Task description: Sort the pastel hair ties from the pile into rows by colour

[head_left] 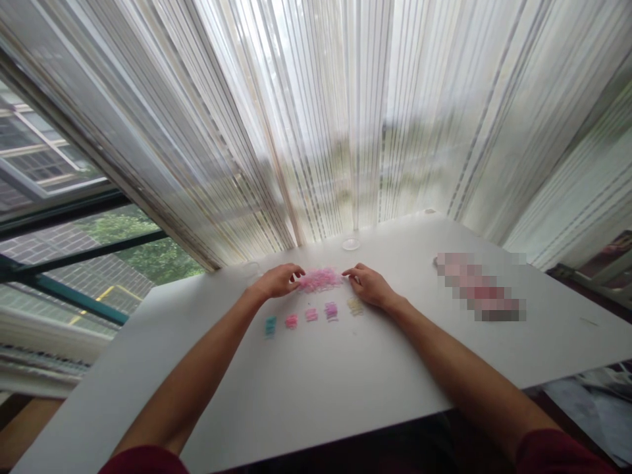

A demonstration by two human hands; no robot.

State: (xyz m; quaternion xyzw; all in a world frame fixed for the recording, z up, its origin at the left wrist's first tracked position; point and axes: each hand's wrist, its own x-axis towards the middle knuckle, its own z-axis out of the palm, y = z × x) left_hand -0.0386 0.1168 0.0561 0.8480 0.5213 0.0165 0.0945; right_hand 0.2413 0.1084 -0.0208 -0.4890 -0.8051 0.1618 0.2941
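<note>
A loose heap of small pink and purple pieces (320, 280) lies on the white table between my hands. My left hand (286, 280) is at its left edge, fingers apart and curved. At the right edge is my right hand (364, 283), its fingers apart, with nothing visible between them. Nearer me, small groups form a row: teal (270, 326), red-pink (291, 321), light pink (311, 315), purple (330, 311) and pale yellow (354, 306), the last close to my right hand.
A clear round dish (351, 244) stands behind the heap, and another clear object (251, 268) is behind my left hand. A blurred-out pinkish item (481, 286) lies to the right. Striped curtains (345, 131) hang along the table's far edge.
</note>
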